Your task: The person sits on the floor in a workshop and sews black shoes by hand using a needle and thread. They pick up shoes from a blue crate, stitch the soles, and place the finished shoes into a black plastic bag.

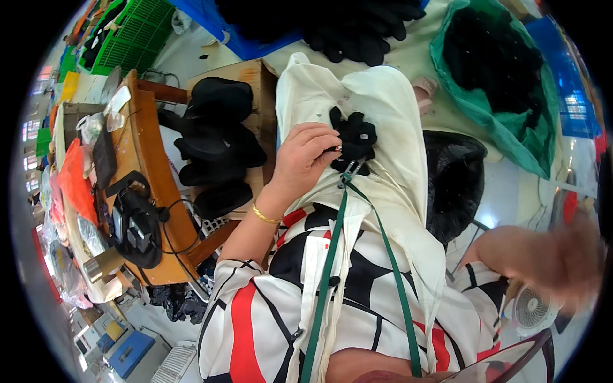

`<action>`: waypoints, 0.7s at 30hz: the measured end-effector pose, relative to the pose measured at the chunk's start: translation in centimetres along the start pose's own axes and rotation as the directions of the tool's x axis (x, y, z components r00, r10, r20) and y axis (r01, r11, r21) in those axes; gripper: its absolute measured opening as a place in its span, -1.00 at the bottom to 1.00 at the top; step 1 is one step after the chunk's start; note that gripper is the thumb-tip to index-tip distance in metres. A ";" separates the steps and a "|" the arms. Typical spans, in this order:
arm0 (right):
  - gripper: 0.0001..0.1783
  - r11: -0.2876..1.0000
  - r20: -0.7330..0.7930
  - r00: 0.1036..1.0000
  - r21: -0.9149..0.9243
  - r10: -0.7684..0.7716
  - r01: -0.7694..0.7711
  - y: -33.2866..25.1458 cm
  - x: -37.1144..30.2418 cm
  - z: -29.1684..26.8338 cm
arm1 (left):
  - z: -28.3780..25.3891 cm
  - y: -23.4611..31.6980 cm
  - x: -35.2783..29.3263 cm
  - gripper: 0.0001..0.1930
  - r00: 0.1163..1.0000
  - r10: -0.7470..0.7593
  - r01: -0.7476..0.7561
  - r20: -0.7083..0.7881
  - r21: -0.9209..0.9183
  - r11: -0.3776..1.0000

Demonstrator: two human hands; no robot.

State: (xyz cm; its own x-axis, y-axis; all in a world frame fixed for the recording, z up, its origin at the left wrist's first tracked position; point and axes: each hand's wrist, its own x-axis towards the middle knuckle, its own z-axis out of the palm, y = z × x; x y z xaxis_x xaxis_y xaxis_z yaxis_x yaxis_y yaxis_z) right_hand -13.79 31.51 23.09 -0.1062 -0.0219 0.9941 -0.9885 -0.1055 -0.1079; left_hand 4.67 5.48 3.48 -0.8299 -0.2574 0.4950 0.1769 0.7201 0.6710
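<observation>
Glove [353, 142], black, knitted, lying on the cream apron [383, 108] over the person's lap. Left hand [305, 156] pinches its near edge with closed fingertips. Looks soft, light, limp and likely to flop or snag; the cuff edge seems the best place to take hold. Right hand [562, 262] raised at the side, well apart, motion-blurred; cannot tell whether it is open or closed, or holding anything. Small metal clip [345, 177] on the green lanyard [325, 274] just below the glove; detail unclear.
</observation>
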 end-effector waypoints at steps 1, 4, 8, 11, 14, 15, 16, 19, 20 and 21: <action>-0.85 0.980 0.261 0.951 -0.150 0.168 -0.132 2.2 -3.6 -0.7 | 0.1 -0.2 -0.1 -0.73 1.000 -0.001 0.001 0.022 -0.001 1.000; -0.87 0.606 0.744 0.243 -0.261 0.622 -0.752 2.2 -8.9 3.7 | -0.1 0.0 -1.1 -0.73 0.998 0.004 -0.004 0.061 0.008 1.000; -0.86 0.688 0.936 0.198 -0.060 0.290 -0.724 1.1 -14.0 7.6 | -0.2 0.5 -0.8 -0.74 0.994 0.061 -0.059 0.094 -0.022 0.998; -0.87 0.676 0.954 0.167 -0.047 0.248 -0.735 0.8 -15.6 8.5 | -0.2 0.5 -0.5 -0.72 0.992 0.071 -0.069 0.105 -0.029 0.997; -0.85 0.653 0.962 0.122 -0.070 0.243 -0.754 0.9 -15.9 8.7 | -0.2 0.4 -0.5 -0.71 0.992 0.064 -0.061 0.108 -0.037 0.997; -0.85 0.646 0.962 0.123 -0.065 0.242 -0.761 1.0 -16.0 8.8 | -0.2 0.4 -0.5 -0.71 0.992 0.061 -0.057 0.109 -0.040 0.998; -0.85 0.639 0.963 0.125 -0.060 0.240 -0.767 1.0 -16.1 8.8 | -0.2 0.3 -0.6 -0.71 0.993 0.062 -0.058 0.105 -0.041 0.997; -0.85 0.628 0.965 0.117 -0.059 0.235 -0.776 1.1 -16.4 8.9 | -0.1 0.1 -0.7 -0.71 0.993 0.061 -0.057 0.098 -0.045 0.997; -0.85 0.627 0.966 0.113 -0.060 0.233 -0.777 1.1 -16.4 9.0 | -0.1 0.0 -0.7 -0.71 0.993 0.059 -0.055 0.098 -0.046 0.997; -0.85 0.620 0.968 0.095 -0.073 0.233 -0.781 1.1 -16.4 9.0 | -0.1 -0.1 -0.7 -0.71 0.993 0.058 -0.053 0.099 -0.047 0.997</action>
State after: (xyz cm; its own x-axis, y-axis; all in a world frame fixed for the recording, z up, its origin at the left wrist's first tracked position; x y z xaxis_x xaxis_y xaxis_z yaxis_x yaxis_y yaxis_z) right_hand -12.16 22.79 6.54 -0.1367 -0.9889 0.0589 -0.5381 0.0242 -0.8425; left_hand 5.32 5.58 3.10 -0.8665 -0.1503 0.4761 0.2456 0.7019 0.6686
